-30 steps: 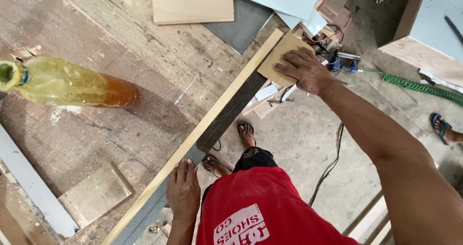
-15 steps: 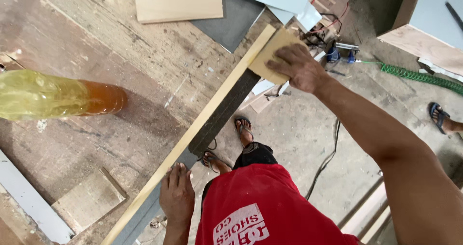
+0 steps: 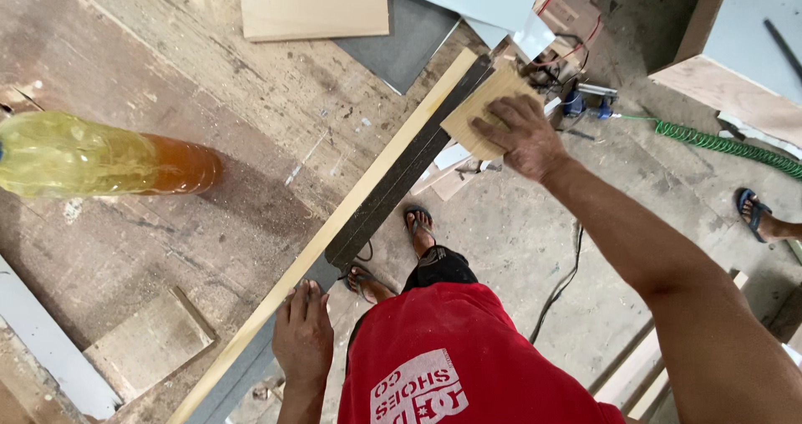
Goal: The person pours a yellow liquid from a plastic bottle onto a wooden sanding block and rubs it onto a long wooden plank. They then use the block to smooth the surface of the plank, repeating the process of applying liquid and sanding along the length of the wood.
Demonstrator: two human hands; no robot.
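Note:
A long pale wooden strip (image 3: 359, 198) lies along the edge of a worn workbench (image 3: 209, 98), with a dark edge face (image 3: 401, 182) just below it. My left hand (image 3: 302, 334) rests flat against the strip near its close end, fingers together. At the far end, my right hand (image 3: 520, 136) presses a small flat wooden block (image 3: 484, 111) against the dark edge.
A plastic bottle of yellow and amber liquid (image 3: 92, 161) lies on the bench at left. Board offcuts (image 3: 313, 5) and grey sheets (image 3: 409, 40) sit at the back. A green coiled hose (image 3: 718, 144) and another person's sandalled foot (image 3: 760, 215) are on the floor at right.
The view has shifted slightly. My right hand and the block stay at the far end of the edge, and my left hand stays on the strip.

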